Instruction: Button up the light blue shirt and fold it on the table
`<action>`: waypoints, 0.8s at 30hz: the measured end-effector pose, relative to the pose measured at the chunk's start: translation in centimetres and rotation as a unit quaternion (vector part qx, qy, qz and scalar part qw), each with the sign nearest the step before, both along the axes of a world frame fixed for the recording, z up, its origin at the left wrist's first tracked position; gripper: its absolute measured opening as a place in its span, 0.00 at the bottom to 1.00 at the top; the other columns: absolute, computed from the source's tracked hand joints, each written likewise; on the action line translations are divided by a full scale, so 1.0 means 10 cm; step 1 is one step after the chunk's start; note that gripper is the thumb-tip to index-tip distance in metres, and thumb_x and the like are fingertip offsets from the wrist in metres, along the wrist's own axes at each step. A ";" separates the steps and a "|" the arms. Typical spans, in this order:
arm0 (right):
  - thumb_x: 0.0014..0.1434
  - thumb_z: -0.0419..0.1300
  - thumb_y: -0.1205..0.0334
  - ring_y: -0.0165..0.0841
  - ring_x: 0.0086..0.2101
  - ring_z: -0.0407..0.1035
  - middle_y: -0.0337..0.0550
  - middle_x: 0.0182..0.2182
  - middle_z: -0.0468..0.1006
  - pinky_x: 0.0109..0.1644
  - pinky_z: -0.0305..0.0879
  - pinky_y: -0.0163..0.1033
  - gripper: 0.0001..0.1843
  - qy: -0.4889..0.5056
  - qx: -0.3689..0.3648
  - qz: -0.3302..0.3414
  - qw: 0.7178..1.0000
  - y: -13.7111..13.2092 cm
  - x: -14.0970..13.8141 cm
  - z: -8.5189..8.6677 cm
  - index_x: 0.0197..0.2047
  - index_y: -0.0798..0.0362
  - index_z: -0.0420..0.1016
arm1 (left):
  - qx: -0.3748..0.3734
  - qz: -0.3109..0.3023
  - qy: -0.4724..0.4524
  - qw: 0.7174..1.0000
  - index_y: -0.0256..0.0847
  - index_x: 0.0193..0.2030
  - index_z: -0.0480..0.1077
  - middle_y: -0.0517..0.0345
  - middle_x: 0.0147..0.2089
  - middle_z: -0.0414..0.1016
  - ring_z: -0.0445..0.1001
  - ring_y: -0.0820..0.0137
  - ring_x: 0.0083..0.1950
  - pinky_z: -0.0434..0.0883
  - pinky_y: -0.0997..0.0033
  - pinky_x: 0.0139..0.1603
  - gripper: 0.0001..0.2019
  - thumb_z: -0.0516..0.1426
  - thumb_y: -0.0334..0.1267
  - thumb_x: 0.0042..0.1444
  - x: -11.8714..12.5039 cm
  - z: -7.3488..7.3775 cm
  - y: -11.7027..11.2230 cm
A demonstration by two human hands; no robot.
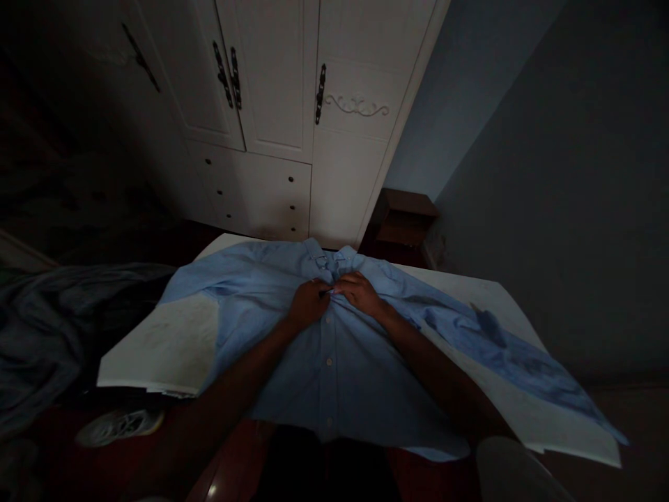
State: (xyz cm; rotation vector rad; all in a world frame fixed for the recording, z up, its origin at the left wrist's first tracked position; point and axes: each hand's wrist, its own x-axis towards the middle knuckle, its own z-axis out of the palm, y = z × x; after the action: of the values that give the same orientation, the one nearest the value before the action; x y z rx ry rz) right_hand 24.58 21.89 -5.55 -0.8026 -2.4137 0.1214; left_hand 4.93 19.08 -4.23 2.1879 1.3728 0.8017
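Note:
A light blue button-up shirt (334, 362) lies face up on a white table (172, 341), collar toward the far edge, sleeves spread to both sides. My left hand (309, 301) and my right hand (359, 293) meet on the shirt's front placket just below the collar. Both have their fingers curled and pinched on the fabric near an upper button. Two more buttons show lower down the placket. The right sleeve trails off the table's right corner.
A white wardrobe (293, 104) with dark handles and small drawers stands behind the table. A brown nightstand (405, 219) sits beside it by the grey wall. Dark bedding (47, 328) lies at left, a shoe (120, 425) on the floor below.

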 end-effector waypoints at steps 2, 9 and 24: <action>0.70 0.49 0.61 0.35 0.39 0.71 0.45 0.36 0.79 0.45 0.63 0.42 0.16 0.007 -0.016 0.008 1.000 0.01 0.00 0.01 0.39 0.51 0.78 | 0.001 0.005 0.009 1.000 0.41 0.41 0.79 0.54 0.43 0.80 0.76 0.66 0.45 0.71 0.66 0.52 0.13 0.54 0.30 0.56 0.01 0.01 -0.01; 0.69 0.48 0.61 0.40 0.40 0.69 0.49 0.37 0.76 0.47 0.64 0.46 0.14 -0.006 -0.041 -0.009 0.999 -0.03 -0.03 0.04 0.43 0.53 0.75 | 0.022 -0.005 0.024 0.999 0.41 0.42 0.79 0.53 0.42 0.79 0.76 0.66 0.44 0.71 0.66 0.52 0.13 0.53 0.30 0.56 0.01 0.06 -0.04; 0.69 0.50 0.58 0.38 0.40 0.69 0.49 0.37 0.76 0.49 0.65 0.46 0.14 -0.029 -0.044 -0.009 0.999 -0.05 -0.03 0.05 0.42 0.53 0.76 | 0.033 -0.024 0.100 0.994 0.39 0.43 0.77 0.49 0.42 0.78 0.75 0.64 0.44 0.69 0.64 0.51 0.14 0.50 0.31 0.62 0.02 0.12 -0.07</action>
State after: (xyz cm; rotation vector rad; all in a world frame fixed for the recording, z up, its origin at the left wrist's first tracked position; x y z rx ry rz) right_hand 24.29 21.40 -5.07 -0.8777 -2.4691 0.2017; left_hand 5.09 18.36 -2.98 2.3990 1.3982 0.6328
